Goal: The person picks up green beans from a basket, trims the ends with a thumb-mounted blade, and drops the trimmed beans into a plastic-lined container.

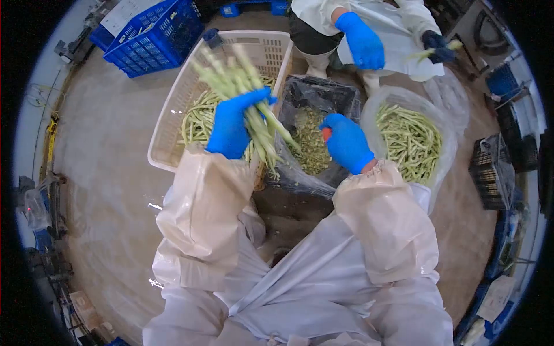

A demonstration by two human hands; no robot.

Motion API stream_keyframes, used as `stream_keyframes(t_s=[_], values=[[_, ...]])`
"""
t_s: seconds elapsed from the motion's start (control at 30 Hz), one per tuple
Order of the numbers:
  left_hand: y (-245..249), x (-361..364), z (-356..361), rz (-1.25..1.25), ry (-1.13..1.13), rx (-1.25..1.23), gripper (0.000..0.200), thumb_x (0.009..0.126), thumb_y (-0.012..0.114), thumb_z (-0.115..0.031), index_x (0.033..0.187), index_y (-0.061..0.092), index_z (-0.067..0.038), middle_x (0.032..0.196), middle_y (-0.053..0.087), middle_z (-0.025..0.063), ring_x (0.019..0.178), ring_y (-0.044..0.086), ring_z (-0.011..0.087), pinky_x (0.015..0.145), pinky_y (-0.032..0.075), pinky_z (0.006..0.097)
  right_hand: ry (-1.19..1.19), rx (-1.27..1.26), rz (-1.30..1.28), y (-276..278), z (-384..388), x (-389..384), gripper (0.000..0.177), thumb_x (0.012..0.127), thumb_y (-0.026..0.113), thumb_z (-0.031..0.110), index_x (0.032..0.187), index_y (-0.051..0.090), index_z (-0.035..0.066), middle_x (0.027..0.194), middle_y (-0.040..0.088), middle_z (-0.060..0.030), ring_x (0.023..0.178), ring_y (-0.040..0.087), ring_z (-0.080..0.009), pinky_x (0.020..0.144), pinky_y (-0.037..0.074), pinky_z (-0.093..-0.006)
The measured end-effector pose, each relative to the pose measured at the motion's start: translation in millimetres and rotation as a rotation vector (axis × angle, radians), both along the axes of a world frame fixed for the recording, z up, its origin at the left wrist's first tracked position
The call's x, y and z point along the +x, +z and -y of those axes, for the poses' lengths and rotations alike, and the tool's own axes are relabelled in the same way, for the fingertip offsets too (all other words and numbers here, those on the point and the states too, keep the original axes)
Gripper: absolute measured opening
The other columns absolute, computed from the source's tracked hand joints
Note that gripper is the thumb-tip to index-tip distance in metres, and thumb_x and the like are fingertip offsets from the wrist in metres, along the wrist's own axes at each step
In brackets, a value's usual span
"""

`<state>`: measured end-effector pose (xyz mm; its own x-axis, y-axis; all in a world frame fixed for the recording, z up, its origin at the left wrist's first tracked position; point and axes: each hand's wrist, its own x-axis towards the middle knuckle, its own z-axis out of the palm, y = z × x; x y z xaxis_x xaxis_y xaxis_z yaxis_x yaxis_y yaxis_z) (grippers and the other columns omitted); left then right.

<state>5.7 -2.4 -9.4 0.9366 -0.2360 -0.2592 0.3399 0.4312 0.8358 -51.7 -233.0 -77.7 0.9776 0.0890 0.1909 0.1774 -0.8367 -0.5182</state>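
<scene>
My left hand (231,126), in a blue glove, is closed round a bunch of long green beans (222,78) that fans out above and below the fist. It is over the near right side of a white slotted basket (163,130), where more green beans (199,118) lie. My right hand (349,144), also blue-gloved, is closed on a small tool with a red handle (327,134); the rest of the tool is hidden by the fingers. Below and beside it is a black crate (345,95) lined with clear plastic, holding chopped green bean bits (311,144).
Right of the crate, a clear plastic bag (449,147) holds many green beans (410,141). Across from me stands a person with one blue glove (362,41) and one dark glove (437,47) holding bean pieces. A blue crate (153,49) sits at the back left.
</scene>
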Motion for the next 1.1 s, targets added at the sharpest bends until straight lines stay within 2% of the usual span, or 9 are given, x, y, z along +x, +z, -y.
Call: stream_keyframes(t_s=[0.1, 0.27, 0.5, 0.7, 0.77, 0.87, 0.9, 1.0, 1.1], values=[[4.6, 13.5, -20.6, -0.01, 0.125, -0.199, 0.029, 0.078, 0.063, -0.009, 0.105, 0.058, 0.002, 0.098, 0.062, 0.0131, 0.1, 0.059, 0.024, 0.086, 0.048, 0.0343, 0.018, 0.042, 0.107, -1.0, 5.5, -3.6, 0.031, 0.079, 0.058, 0.008, 0.109, 0.062, 0.005, 0.093, 0.062, -0.0237, 0.082, 0.061, -0.0373, 0.074, 0.047, -0.0424], [6.9, 10.3, -24.3, -0.044, 0.101, -0.375, 0.044, 0.083, 0.058, -0.006, 0.124, 0.045, 0.0, 0.121, 0.053, 0.0136, 0.116, 0.049, 0.0256, 0.099, 0.042, 0.0373, 0.187, 0.685, -0.101, 25.1, -18.7, 1.0, 0.034, 0.082, 0.058, 0.01, 0.116, 0.059, 0.005, 0.101, 0.064, -0.0168, 0.087, 0.063, -0.0259, 0.077, 0.049, -0.0355], [-1.7, 11.9, -21.6, -0.055, 0.13, -0.497, 0.043, 0.084, 0.057, -0.006, 0.124, 0.044, 0.001, 0.122, 0.052, 0.0153, 0.118, 0.048, 0.0256, 0.101, 0.039, 0.037, 0.239, 1.172, -0.573, 32.1, -45.7, -11.9, 0.029, 0.087, 0.055, 0.012, 0.112, 0.06, -0.002, 0.097, 0.066, -0.0105, 0.083, 0.062, -0.0151, 0.072, 0.049, -0.0279], [-5.0, 15.4, -23.2, -0.034, 0.097, -0.487, 0.032, 0.084, 0.055, -0.008, 0.115, 0.051, 0.002, 0.111, 0.057, 0.0155, 0.11, 0.053, 0.0268, 0.097, 0.042, 0.0387, 0.159, 1.254, -0.533, 31.6, -50.8, -16.4, 0.026, 0.087, 0.054, 0.013, 0.108, 0.062, -0.002, 0.094, 0.066, -0.0082, 0.076, 0.06, -0.0129, 0.066, 0.047, -0.0252], [-9.6, 17.1, -29.5, -0.022, 0.004, -0.423, 0.032, 0.084, 0.056, -0.01, 0.114, 0.053, 0.001, 0.109, 0.058, 0.0146, 0.107, 0.054, 0.0258, 0.095, 0.043, 0.037, 0.072, 1.246, -0.438, 35.2, -41.1, -11.5, 0.025, 0.086, 0.056, 0.012, 0.105, 0.063, -0.002, 0.091, 0.066, -0.0076, 0.077, 0.058, -0.0122, 0.069, 0.046, -0.0254], [-40.7, 14.8, -40.7, 0.339, -0.113, -0.018, 0.027, 0.082, 0.057, -0.013, 0.105, 0.059, 0.001, 0.1, 0.061, 0.013, 0.096, 0.058, 0.0229, 0.089, 0.045, 0.0326, -0.052, 1.101, -0.241, 60.1, -14.6, -5.4, 0.023, 0.084, 0.058, 0.012, 0.101, 0.064, -0.001, 0.088, 0.066, -0.0064, 0.074, 0.056, -0.0115, 0.067, 0.046, -0.0264], [-27.2, 7.3, -29.8, 0.07, -0.043, -0.038, 0.022, 0.079, 0.059, -0.014, 0.095, 0.064, 0.0, 0.091, 0.063, 0.0111, 0.086, 0.059, 0.0193, 0.082, 0.046, 0.0297, -0.079, 0.96, -0.151, 59.1, -5.5, -2.5, 0.021, 0.083, 0.058, 0.012, 0.1, 0.065, 0.001, 0.087, 0.066, -0.0075, 0.072, 0.057, -0.0132, 0.066, 0.046, -0.0274], [-18.7, -4.9, -6.1, -0.131, -0.068, 0.163, 0.018, 0.074, 0.064, -0.013, 0.087, 0.066, 0.0, 0.081, 0.064, 0.0074, 0.072, 0.061, 0.02, 0.066, 0.049, 0.0304, -0.126, 0.492, 0.106, 56.0, 9.0, 4.3, 0.018, 0.082, 0.059, 0.013, 0.096, 0.065, 0.004, 0.084, 0.065, -0.0108, 0.07, 0.059, -0.0203, 0.063, 0.047, -0.0317], [-19.2, -18.5, 19.1, 0.234, -0.044, 0.441, 0.024, 0.072, 0.068, -0.016, 0.09, 0.065, -0.001, 0.079, 0.065, 0.0085, 0.07, 0.062, 0.0236, 0.063, 0.049, 0.0326, -0.084, 0.065, 0.234, 50.5, 3.8, -3.0, 0.014, 0.077, 0.059, 0.011, 0.089, 0.063, 0.006, 0.086, 0.06, -0.0156, 0.078, 0.059, -0.0353, 0.066, 0.047, -0.0412]])
